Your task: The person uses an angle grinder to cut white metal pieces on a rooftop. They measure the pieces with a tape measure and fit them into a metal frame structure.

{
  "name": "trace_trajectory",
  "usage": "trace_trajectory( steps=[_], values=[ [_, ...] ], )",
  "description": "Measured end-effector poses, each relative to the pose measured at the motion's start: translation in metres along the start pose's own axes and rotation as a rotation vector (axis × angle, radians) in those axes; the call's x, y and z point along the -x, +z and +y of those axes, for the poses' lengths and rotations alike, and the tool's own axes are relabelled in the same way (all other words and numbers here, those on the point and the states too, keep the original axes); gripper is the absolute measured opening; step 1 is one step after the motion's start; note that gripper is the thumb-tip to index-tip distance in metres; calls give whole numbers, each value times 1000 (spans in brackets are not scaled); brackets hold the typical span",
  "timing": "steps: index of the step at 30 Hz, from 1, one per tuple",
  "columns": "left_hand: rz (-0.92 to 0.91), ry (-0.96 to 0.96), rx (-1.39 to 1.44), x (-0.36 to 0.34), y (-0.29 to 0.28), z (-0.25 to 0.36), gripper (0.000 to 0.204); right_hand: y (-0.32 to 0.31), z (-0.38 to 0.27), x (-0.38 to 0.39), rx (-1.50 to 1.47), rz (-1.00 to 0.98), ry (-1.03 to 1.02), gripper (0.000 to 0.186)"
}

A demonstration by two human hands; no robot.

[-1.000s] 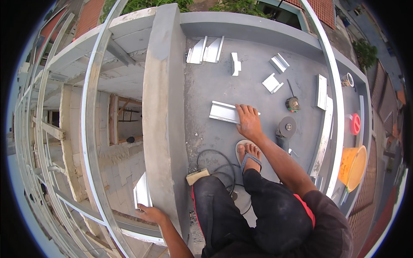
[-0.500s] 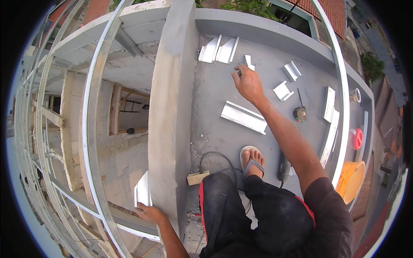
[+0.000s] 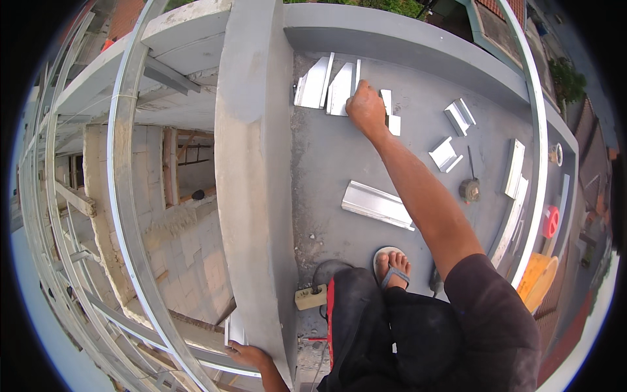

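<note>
At the lower left, my left hand (image 3: 251,357) has its fingers closed around the near end of a short silver metal channel (image 3: 235,328), beside the outer face of the concrete parapet. The palm and part of the channel are hidden. My right arm reaches far forward, and my right hand (image 3: 367,108) is closed at the edge of an angle-cut metal channel (image 3: 339,93) lying on the grey floor. Its fingertips are partly hidden behind the hand. Left of that lies a similar angle-cut channel (image 3: 313,83). A small metal offcut (image 3: 393,124) lies just right of my right hand.
A concrete parapet (image 3: 251,163) drops to a lower level on the left, where metal framing (image 3: 124,144) runs. Around the floor lie a longer channel (image 3: 377,205), short offcuts (image 3: 460,117), a tape measure (image 3: 469,190) and a power socket block (image 3: 310,298). An orange bucket (image 3: 537,277) stands right.
My right hand has moved from above the floor to the angle-cut channel and closed at its edge. My left hand and its channel have lowered alongside the parapet. The view has shifted slightly.
</note>
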State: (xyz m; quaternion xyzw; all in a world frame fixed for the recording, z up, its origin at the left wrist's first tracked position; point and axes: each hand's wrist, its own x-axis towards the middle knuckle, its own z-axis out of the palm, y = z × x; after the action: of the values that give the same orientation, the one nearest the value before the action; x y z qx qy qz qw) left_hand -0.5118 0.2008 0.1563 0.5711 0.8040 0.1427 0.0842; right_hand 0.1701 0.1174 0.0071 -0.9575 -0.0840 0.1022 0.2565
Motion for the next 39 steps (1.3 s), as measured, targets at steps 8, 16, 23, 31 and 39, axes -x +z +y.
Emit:
trace_trajectory(
  steps=[8, 16, 23, 31, 39],
  values=[
    [-90, -13, 29, -13, 3, -12, 70, -4, 1, -2, -108, 95, -53, 45],
    [-70, -31, 59, -13, 6, -18, 68, -3, 0, -6, -176, 83, -17, 50],
    [-88, -38, 11, -18, 3, -23, 68, 0, -2, -5, -200, 128, -41, 47],
    [-52, 0, -28, -7, 3, -10, 69, -32, -11, 47, -311, 87, -118, 74],
    [-81, 17, -43, -7, 2, -8, 69, -98, 59, 239, 157, -169, -454, 95]
  ],
)
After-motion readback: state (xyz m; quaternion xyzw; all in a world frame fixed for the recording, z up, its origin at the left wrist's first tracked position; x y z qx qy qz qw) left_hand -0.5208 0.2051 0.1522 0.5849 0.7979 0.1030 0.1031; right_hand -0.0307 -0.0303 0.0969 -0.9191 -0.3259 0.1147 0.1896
